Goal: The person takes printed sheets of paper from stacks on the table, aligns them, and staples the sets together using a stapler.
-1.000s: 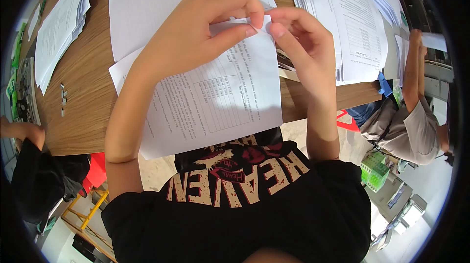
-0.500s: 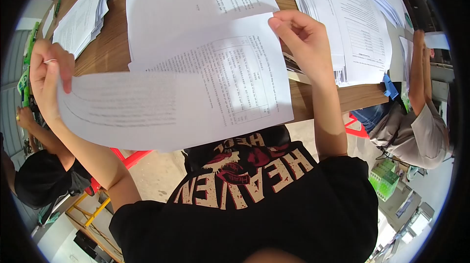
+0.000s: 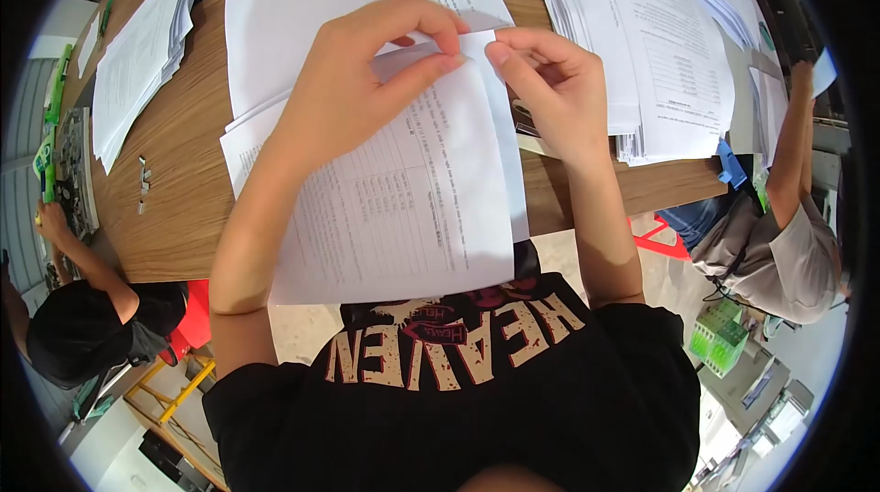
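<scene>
Printed sheets of paper [image 3: 412, 208] are held up in front of my chest, their lower edge hanging past the table's front edge. My left hand [image 3: 376, 61] reaches across them, thumb and index finger closed at the top right corner of the front sheet. Right beside it, my right hand [image 3: 555, 80] pinches the top edge of the sheets between thumb and fingers. Behind lies a larger spread of printed paper [image 3: 293, 16] on the table. My left forearm covers part of the held sheets.
A thick stack of printed pages [image 3: 674, 71] stands to the right, another paper pile [image 3: 147, 61] to the left. Small metal bits [image 3: 143, 185] lie on the wooden table [image 3: 174, 226]. A blue clip-like object [image 3: 731, 165] sits at the table's right edge. People sit on both sides.
My left hand has come from the far left to the top right corner beside my right hand, bringing the curled page across. A different printed face now shows. My right hand has barely shifted.
</scene>
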Demonstrator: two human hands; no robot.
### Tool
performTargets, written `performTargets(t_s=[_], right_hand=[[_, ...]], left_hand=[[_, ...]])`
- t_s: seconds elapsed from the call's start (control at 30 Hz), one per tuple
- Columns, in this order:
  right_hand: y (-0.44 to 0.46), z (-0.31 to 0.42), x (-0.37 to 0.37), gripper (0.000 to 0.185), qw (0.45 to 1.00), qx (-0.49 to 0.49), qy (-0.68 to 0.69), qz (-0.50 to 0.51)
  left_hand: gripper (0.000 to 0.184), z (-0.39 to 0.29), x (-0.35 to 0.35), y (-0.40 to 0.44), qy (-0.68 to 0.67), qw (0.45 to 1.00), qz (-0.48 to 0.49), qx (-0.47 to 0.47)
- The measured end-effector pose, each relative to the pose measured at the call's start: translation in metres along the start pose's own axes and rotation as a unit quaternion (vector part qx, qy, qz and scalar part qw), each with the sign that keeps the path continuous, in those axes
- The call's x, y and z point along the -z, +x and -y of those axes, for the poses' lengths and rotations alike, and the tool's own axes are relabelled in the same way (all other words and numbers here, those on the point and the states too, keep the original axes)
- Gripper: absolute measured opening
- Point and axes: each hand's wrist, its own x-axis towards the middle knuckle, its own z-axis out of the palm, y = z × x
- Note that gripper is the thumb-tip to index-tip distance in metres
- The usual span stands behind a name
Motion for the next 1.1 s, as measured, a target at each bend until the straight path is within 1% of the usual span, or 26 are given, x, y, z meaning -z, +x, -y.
performTargets(t_s=[0.03, 0.07, 0.13, 0.17, 0.23, 0.27, 0.33, 0.37, 0.4, 0.43, 0.57, 0.63, 0.73, 0.93, 1.03, 1.1], right_hand=[[0.0, -0.001, 0.001, 0.013, 1.0, -0.002, 0.001, -0.001], [-0.001, -0.002, 0.003, 0.013, 1.0, 0.0, -0.025, 0.001], [-0.002, -0.003, 0.004, 0.013, 0.999, -0.001, -0.052, 0.001], [-0.003, -0.003, 0.003, 0.012, 0.999, 0.009, -0.053, 0.002], [-0.003, -0.003, 0.003, 0.012, 0.998, 0.017, -0.054, 0.002], [-0.002, -0.003, 0.003, 0.011, 0.999, 0.028, -0.046, 0.003], [-0.002, -0.003, 0.003, 0.011, 0.999, 0.038, -0.037, 0.005], [-0.001, -0.003, 0.003, 0.01, 0.998, 0.053, -0.035, 0.007], [-0.001, -0.003, 0.003, 0.009, 0.997, 0.069, -0.034, 0.01], [-0.002, -0.002, 0.002, 0.009, 0.997, 0.068, -0.034, 0.012], [-0.004, -0.001, 0.001, 0.01, 0.997, 0.056, -0.056, 0.002], [-0.004, -0.001, 0.001, 0.01, 0.996, 0.058, -0.066, 0.001], [-0.004, -0.001, 0.001, 0.01, 0.996, 0.051, -0.071, -0.001], [-0.004, -0.003, 0.001, 0.009, 0.994, 0.076, -0.074, -0.002], [-0.004, -0.002, 0.001, 0.009, 0.994, 0.069, -0.086, 0.001], [-0.004, -0.003, 0.002, 0.01, 0.996, 0.065, -0.066, 0.016]], left_hand=[[0.009, 0.002, -0.001, 0.0, -0.019, 0.999, 0.013, 0.027], [0.009, 0.001, -0.002, 0.0, -0.02, 0.999, 0.015, 0.028], [0.01, -0.001, -0.003, 0.0, 0.009, 0.999, 0.017, 0.046], [0.01, 0.002, -0.006, 0.0, 0.008, 0.999, 0.019, 0.047], [0.009, 0.007, -0.01, -0.001, -0.023, 0.999, -0.032, 0.019], [0.009, 0.006, -0.01, -0.001, -0.025, 0.999, -0.032, 0.02], [0.008, 0.002, -0.006, -0.002, -0.007, 0.999, 0.004, 0.052], [0.008, 0.003, -0.007, -0.002, -0.007, 0.998, 0.003, 0.054], [0.008, 0.006, -0.009, -0.002, -0.014, 0.999, -0.019, 0.033], [0.008, 0.007, -0.011, -0.001, -0.021, 0.999, -0.042, 0.012], [0.008, 0.007, -0.011, -0.002, -0.016, 0.999, -0.05, 0.002], [0.009, 0.003, -0.008, -0.003, -0.008, 0.999, -0.004, 0.045], [0.01, 0.001, -0.009, -0.002, -0.036, 0.998, -0.011, 0.058], [0.015, 0.0, -0.012, -0.002, -0.07, 0.994, -0.039, 0.077], [0.017, 0.002, -0.01, -0.004, -0.052, 0.996, -0.024, 0.066], [0.017, 0.001, -0.009, -0.003, -0.058, 0.996, -0.026, 0.068]])
